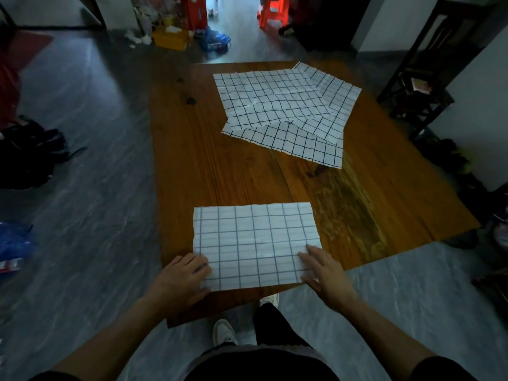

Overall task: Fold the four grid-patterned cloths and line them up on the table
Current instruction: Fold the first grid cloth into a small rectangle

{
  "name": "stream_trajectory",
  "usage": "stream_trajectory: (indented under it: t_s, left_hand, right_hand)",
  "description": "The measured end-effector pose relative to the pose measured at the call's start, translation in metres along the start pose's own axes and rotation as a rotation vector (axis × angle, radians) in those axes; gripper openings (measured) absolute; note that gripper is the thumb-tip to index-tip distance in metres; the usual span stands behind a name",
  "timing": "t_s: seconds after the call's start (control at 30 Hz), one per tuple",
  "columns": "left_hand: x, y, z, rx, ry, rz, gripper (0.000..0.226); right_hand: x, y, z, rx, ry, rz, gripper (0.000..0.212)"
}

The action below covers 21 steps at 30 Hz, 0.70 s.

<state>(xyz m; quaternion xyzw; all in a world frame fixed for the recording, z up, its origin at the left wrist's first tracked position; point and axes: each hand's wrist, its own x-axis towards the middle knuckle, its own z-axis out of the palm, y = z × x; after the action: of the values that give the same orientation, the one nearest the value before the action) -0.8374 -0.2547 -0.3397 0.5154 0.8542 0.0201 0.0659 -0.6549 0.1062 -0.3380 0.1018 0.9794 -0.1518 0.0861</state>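
Folded cloth (254, 244) lies flat at near end of wooden table (192, 166). Left hand (182, 279) rests on its near-left corner, fingers loosely bent, gripping nothing visible. Right hand (323, 270) presses near-right corner, fingers straight and spread. Pile of unfolded cloths (283, 111) overlaps at far end, well apart. Yellow box (170, 39) on floor beyond; contents unclear.

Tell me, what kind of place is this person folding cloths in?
Most likely a lived-in home, not a workshop. A worn wooden table stands on a grey stone-look floor, a dark wooden chair sits by the wall, and household clutter piles up near the far doorway.
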Motion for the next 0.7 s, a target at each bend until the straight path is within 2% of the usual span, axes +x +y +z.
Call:
stream_trajectory:
  t_s: [0.13,0.33,0.5,0.7]
  left_hand:
    - [0.003,-0.002,-0.008,-0.014,-0.029,0.035,0.042]
    - [0.01,0.003,-0.015,-0.081,-0.067,0.102,0.021]
    - [0.012,0.007,-0.012,-0.09,-0.062,0.048,0.016]
    - [0.019,0.019,-0.031,-0.265,0.091,-0.12,0.006]
  right_hand:
    - [0.0,0.005,-0.006,0.01,-0.038,-0.027,0.06]
    - [0.011,0.008,-0.014,0.019,-0.082,-0.011,0.061]
    - [0.023,0.005,-0.021,0.039,-0.071,0.007,0.058]
    - [0.035,-0.023,-0.036,0.102,-0.008,0.054,0.055]
